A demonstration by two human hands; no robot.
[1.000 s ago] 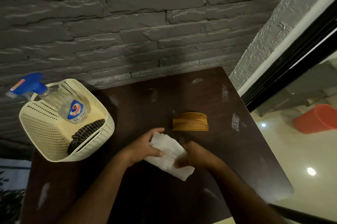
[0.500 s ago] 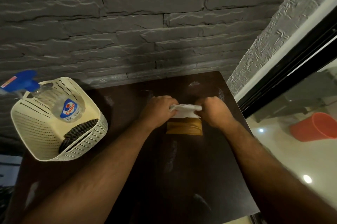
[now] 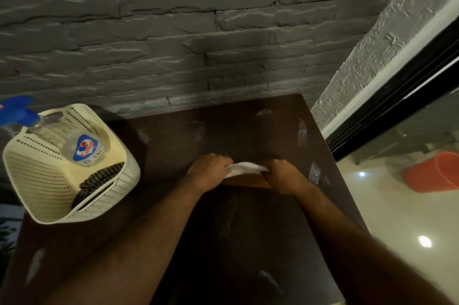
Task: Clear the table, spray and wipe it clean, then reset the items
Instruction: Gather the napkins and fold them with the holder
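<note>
A white folded napkin (image 3: 244, 168) sits in the top of a wooden napkin holder (image 3: 250, 183) in the middle of the dark brown table (image 3: 223, 242). My left hand (image 3: 208, 171) pinches the napkin's left end. Its right end is gripped by my right hand (image 3: 279, 175). Both hands curl around the holder's ends, which hides most of it.
A cream perforated basket (image 3: 44, 180) stands at the table's left edge, holding a clear spray bottle (image 3: 82, 145) with a blue trigger and a dark striped cloth (image 3: 99, 180). A grey stone wall runs behind. An orange bucket (image 3: 434, 173) stands on the floor to the right.
Both hands carried the napkin from the near part of the table up to the wooden holder and now hold it in the holder's top. The view shifted slightly.
</note>
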